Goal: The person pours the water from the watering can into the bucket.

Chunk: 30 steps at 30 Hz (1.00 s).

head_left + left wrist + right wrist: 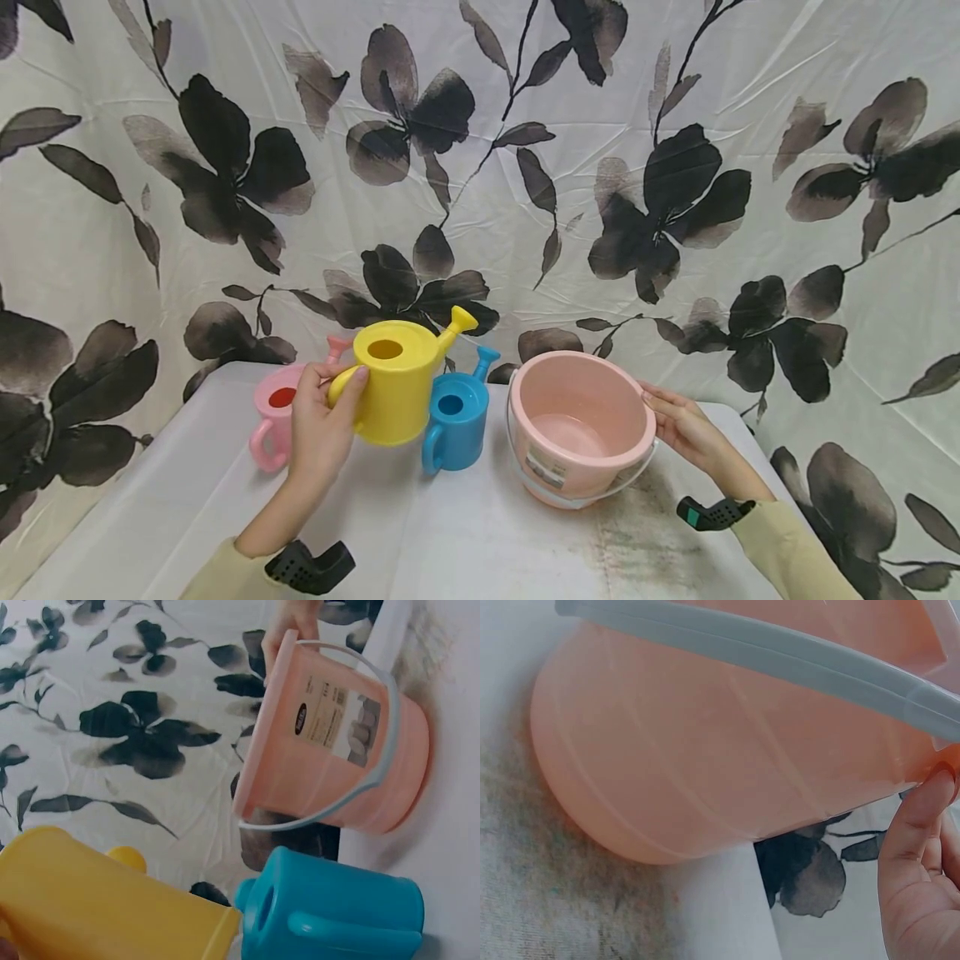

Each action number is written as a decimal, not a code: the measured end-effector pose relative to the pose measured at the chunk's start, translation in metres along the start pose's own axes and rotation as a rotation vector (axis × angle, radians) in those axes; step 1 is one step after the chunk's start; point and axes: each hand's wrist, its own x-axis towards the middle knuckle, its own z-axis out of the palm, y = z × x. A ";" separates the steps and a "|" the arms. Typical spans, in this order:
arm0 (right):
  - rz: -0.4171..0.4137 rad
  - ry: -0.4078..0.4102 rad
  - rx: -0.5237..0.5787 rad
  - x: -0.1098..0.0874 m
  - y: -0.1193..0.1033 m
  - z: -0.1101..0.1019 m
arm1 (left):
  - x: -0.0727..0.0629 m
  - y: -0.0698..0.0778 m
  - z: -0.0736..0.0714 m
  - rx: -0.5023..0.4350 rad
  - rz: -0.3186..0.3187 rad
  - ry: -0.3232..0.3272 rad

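The left hand (pixel 318 425) is closed round the handle of the yellow can (pixel 397 392), fingers and thumb curled. The can is up off the table (pixel 390 550), its spout pointing far and right, its round top opening facing up. The right hand (pixel 686 425) holds the right side of the rim of the pink pail (pixel 581 429), thumb against the outside of the rim in the right wrist view. The pail is at the right of the group, its mouth up, its pale bail (pixel 573 502) hanging down the near side past a label (pixel 545 469).

The blue can (pixel 459 425) stands on the table between the yellow can and the pail, handle to the near left, spout to the far right. The pink can (pixel 273 408) stands at the left, partly behind the left hand. A dark stain (pixel 637 525) marks the table near and right of the pail. 2 dark bands (pixel 310 568) sit at the wrists, and a flowered cloth (pixel 540 192) hangs at the far side
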 end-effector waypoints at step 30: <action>0.014 0.003 -0.013 0.000 -0.002 0.000 | 0.014 0.023 0.044 0.056 0.011 -0.295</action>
